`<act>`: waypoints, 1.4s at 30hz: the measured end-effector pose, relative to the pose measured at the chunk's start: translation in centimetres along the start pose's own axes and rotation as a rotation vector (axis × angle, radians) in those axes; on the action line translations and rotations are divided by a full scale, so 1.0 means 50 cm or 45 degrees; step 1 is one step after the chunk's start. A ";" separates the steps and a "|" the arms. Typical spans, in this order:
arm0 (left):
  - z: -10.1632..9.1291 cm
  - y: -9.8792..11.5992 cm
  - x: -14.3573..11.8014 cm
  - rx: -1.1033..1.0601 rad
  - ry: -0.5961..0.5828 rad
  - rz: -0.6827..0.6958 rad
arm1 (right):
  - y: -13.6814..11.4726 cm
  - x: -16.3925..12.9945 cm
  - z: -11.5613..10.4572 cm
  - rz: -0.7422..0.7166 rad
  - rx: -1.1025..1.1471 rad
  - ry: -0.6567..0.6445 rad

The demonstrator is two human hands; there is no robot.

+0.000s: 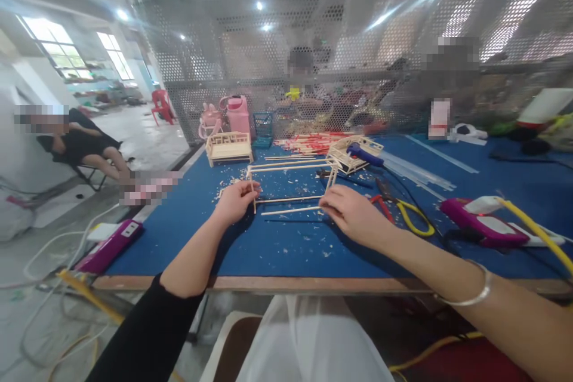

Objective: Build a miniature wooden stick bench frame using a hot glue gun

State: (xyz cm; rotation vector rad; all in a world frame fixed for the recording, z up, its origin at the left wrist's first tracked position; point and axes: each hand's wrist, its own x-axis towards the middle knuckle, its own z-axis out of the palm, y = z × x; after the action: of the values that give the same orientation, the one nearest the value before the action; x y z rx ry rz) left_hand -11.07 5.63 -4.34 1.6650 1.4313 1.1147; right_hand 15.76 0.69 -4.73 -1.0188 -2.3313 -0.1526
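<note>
Both hands pinching the stick frame [290, 188]: left hand [235, 202] on its upright, right hand [351, 212] on the lower rail. Best kept flat and square on the tabletop [277, 250].

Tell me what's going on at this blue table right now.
A person seated at the blue-topped worktable holds a rectangular frame of thin pale wooden sticks with both hands. The left hand pinches the frame's left upright, and the right hand grips the near right corner. Wood chips lie scattered around it. A finished miniature wooden bench stands farther back, and red-and-yellow-handled pliers and a pink glue gun lie to the right.
</note>
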 end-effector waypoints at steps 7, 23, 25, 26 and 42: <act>-0.002 -0.002 -0.003 0.148 0.000 0.026 | -0.015 0.060 0.046 0.039 -0.500 -0.422; 0.003 -0.007 -0.007 0.309 0.071 0.065 | 0.014 0.031 0.034 0.075 -0.127 -0.122; 0.004 -0.006 -0.008 0.312 0.082 0.061 | 0.022 0.023 0.025 -0.035 0.070 0.042; 0.005 -0.005 -0.009 0.309 0.085 0.060 | 0.024 0.019 0.021 -0.071 0.153 0.119; -0.004 0.022 -0.047 0.518 0.510 0.095 | 0.135 0.045 -0.043 0.718 0.623 0.966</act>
State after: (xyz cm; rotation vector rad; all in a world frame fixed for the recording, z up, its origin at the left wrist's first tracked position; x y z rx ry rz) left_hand -10.88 3.11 -3.67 1.8505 1.9694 1.3187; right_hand 20.29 6.17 -2.56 -1.0712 -1.2583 0.2140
